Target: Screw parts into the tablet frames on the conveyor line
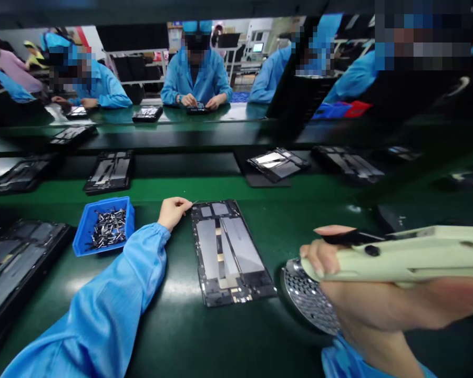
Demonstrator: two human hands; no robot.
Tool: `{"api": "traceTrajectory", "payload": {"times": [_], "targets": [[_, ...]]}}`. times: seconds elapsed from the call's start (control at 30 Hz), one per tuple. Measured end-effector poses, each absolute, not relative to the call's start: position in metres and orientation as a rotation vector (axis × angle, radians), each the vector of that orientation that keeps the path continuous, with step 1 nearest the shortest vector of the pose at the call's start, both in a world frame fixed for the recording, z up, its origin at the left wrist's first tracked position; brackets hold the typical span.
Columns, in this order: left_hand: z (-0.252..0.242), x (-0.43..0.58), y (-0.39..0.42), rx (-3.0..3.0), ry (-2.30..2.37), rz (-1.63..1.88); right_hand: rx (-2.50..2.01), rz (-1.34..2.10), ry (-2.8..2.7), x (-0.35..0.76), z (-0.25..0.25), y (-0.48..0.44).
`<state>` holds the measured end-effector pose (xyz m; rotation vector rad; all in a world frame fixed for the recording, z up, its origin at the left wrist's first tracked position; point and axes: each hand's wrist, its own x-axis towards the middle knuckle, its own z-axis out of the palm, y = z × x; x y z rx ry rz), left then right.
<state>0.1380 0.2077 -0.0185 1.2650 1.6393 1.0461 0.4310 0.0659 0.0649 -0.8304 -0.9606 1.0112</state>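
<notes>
An opened tablet [242,247] lies on the green bench in front of me, its battery cells and ribbon cables exposed. At its top left corner, my left hand [174,211] is closed in a pinch; a thin sliver shows at the fingertips, too small to name. My right hand [323,257] is wrapped round a pale green electric screwdriver [402,254], held sideways to the right of the tablet. Below that hand sits a round metal dish [309,304] with a pitted surface, partly hidden by the hand and wrist.
A blue bin [81,239] of small metal parts stands left of the tablet. Another tablet [19,257] lies at the left edge. Several opened tablets [109,170] rest along the back strip. Co-workers in blue [197,79] sit opposite. A dark post [295,79] rises at right.
</notes>
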Motion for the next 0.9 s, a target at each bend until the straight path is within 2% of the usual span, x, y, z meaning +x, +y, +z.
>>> {"api": "traceTrajectory", "payload": {"times": [0.2, 0.43, 0.67, 0.9], "targets": [[-0.031, 0.140, 0.216, 1.420, 1.703, 0.968, -0.778, 1.004, -1.034, 0.380, 0.076, 0.087], [-0.028, 0.140, 0.215, 1.549, 1.736, 0.873, -0.686, 1.239, -1.089, 0.327, 0.068, 0.152], [-0.027, 0.142, 0.216, 1.516, 1.738, 0.786, -0.775, 1.086, -1.046, 0.255, 0.042, 0.225], [-0.023, 0.143, 0.212, 1.525, 1.771, 0.757, -0.775, 1.081, -1.020, 0.242, 0.025, 0.237]]}}
